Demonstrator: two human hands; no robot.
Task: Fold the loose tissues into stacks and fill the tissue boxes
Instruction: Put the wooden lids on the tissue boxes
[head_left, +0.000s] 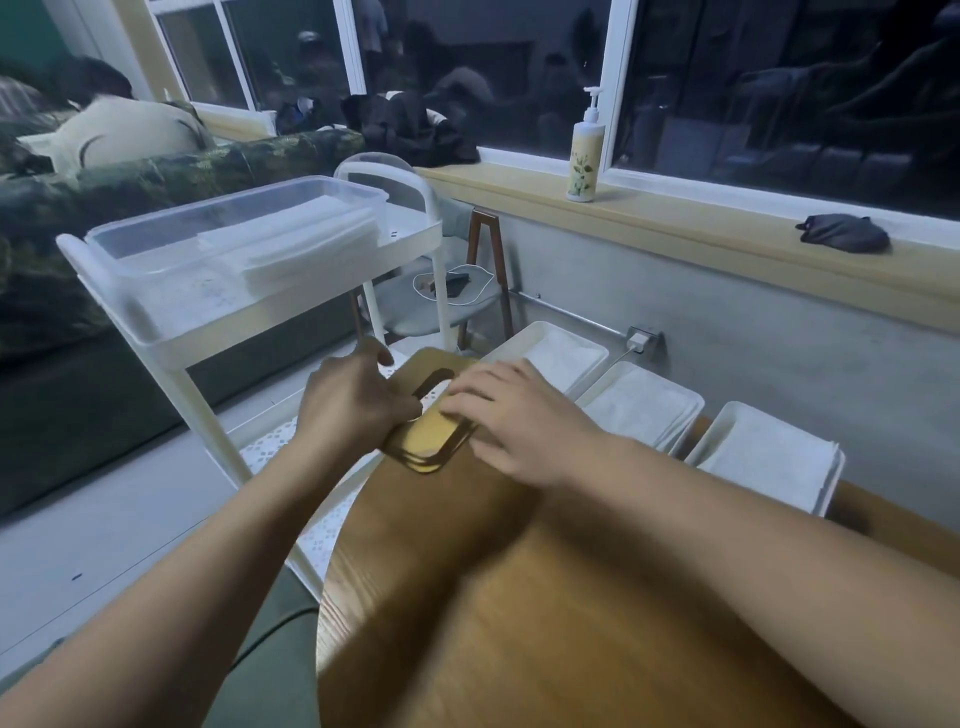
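A stack of thin wooden lids with an oval slot lies at the far left corner of the wooden table. My left hand pinches the stack's left edge. My right hand lies on top of it, fingers curled over the top lid. Three white tissue boxes stand in a row along the table's far edge, the far box, the middle box and the near box. Each is uncovered and holds folded white tissues. A clear plastic tub holds a stack of white tissues.
The tub sits on the top tray of a white cart left of the table. A grey chair stands behind the cart. A lotion pump bottle and a dark cloth rest on the window sill. A person sits on the sofa at far left.
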